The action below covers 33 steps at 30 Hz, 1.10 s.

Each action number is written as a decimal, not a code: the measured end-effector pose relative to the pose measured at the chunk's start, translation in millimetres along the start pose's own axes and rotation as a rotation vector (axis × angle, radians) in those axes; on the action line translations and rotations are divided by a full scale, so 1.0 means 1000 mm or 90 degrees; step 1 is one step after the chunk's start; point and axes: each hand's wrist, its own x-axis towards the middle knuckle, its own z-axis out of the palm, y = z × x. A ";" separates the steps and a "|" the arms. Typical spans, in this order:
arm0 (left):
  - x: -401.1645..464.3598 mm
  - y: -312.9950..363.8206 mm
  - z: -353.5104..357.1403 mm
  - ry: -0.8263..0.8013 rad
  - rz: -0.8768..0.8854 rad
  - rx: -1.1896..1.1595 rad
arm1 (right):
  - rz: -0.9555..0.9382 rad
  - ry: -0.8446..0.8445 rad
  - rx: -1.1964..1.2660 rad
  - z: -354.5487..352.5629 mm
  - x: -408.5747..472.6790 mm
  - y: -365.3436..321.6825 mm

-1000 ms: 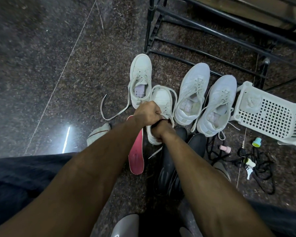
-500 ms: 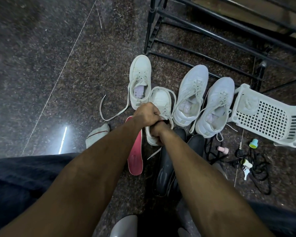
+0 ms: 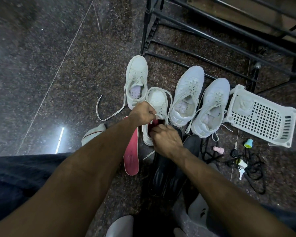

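A white sneaker (image 3: 156, 100) stands on the dark stone floor, toe pointing away from me. My left hand (image 3: 141, 113) is a fist at the shoe's opening and pinches its lace and tongue, pulling them up. My right hand (image 3: 167, 142) sits at the heel, its fingers curled down into the opening onto a red insole (image 3: 154, 123) that shows inside the shoe. A second red insole (image 3: 131, 151) lies flat on the floor just left of the sneaker, under my left forearm.
Three more white sneakers (image 3: 138, 74) (image 3: 188, 93) (image 3: 212, 103) stand around it. A black shoe pair (image 3: 167, 177) lies under my right wrist. A white plastic basket (image 3: 263, 117) lies tipped at right, near black cords (image 3: 253, 170) and small bottles (image 3: 218, 150). A black metal rack (image 3: 212, 36) stands behind.
My right hand has drawn back from deep in the sneaker toward the heel, uncovering the red insole inside. My left hand keeps its hold on the lace and tongue.
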 end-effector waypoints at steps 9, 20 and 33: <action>0.004 -0.003 -0.001 -0.003 -0.002 -0.028 | -0.140 -0.250 -0.069 -0.016 0.021 0.014; 0.001 -0.001 0.001 0.017 0.015 -0.005 | 0.111 -0.171 0.110 -0.016 0.015 -0.022; -0.004 0.003 0.001 0.038 -0.040 -0.076 | 0.574 -0.174 0.813 -0.024 0.050 -0.021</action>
